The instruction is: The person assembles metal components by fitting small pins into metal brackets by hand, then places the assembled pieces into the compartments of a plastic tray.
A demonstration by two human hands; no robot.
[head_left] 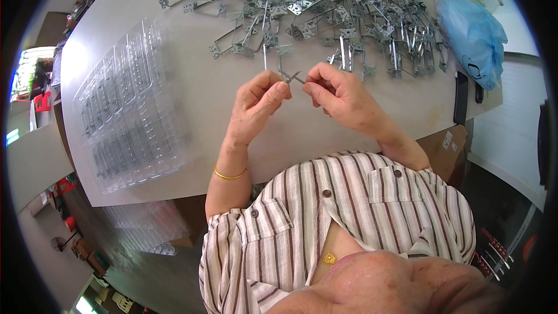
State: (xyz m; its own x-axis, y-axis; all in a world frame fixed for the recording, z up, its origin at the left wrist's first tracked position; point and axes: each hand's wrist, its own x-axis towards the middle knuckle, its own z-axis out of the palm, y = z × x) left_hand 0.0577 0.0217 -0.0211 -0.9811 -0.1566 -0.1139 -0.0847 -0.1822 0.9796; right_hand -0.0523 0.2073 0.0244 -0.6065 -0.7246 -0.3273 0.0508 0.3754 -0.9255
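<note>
My left hand [256, 104] is closed in a pinch on a small metal bracket [286, 77] near the table's middle. Facing it, my right hand [340, 94] has its fingers curled and pinches a thin metal strip [299, 79]. The two metal parts meet or cross between my fingertips; whether they are joined is too small to tell. Just beyond my hands spreads a large tangled pile of silvery metal brackets [343, 11] with flat ends and long thin bars. The nearest loose brackets lie almost at my fingertips.
Clear plastic trays [131, 110] with rows of metal pieces lie at the left of the pale table [221, 75]. At the right sit a blue plastic bag [474, 38] and a dark flat object [461, 99]. A cardboard box [444, 148] stands below the right edge.
</note>
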